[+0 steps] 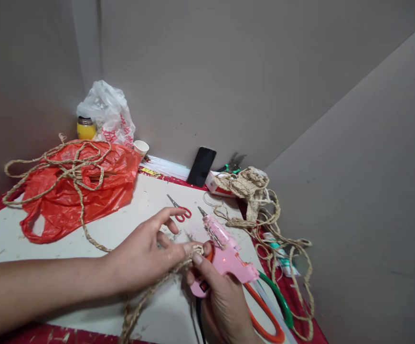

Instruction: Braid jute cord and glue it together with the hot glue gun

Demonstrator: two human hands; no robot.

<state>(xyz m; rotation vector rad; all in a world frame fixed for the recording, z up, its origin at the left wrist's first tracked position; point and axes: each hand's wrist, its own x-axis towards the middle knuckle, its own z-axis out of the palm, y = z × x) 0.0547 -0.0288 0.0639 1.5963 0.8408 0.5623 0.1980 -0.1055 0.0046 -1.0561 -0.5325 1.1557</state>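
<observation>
My left hand (pixel 153 248) pinches the small curled end of a braided straw rope (pixel 171 271) between thumb and finger, its other fingers raised. Meeting it there, my right hand (pixel 221 296) has its thumb pressed on the same curl. The rope trails down to the front edge. Directly behind my right fingers is a pink glue gun (pixel 225 258), nozzle pointing up and left; I cannot tell whether those fingers also grip it. Small red-handled scissors (pixel 183 213) lie just beyond my left fingertips. Orange and green curved handles (pixel 266 317) lie beside my right hand.
More braided rope (pixel 81 165) lies over a red plastic bag (pixel 121 191) at left. Behind are a yellow jar (pixel 86 129), a white bag (pixel 112 112) and a paper cup (pixel 141 147). A phone (pixel 202 166), green-handled cutters (pixel 233 165) and coiled braid (pixel 253 181) line the back right.
</observation>
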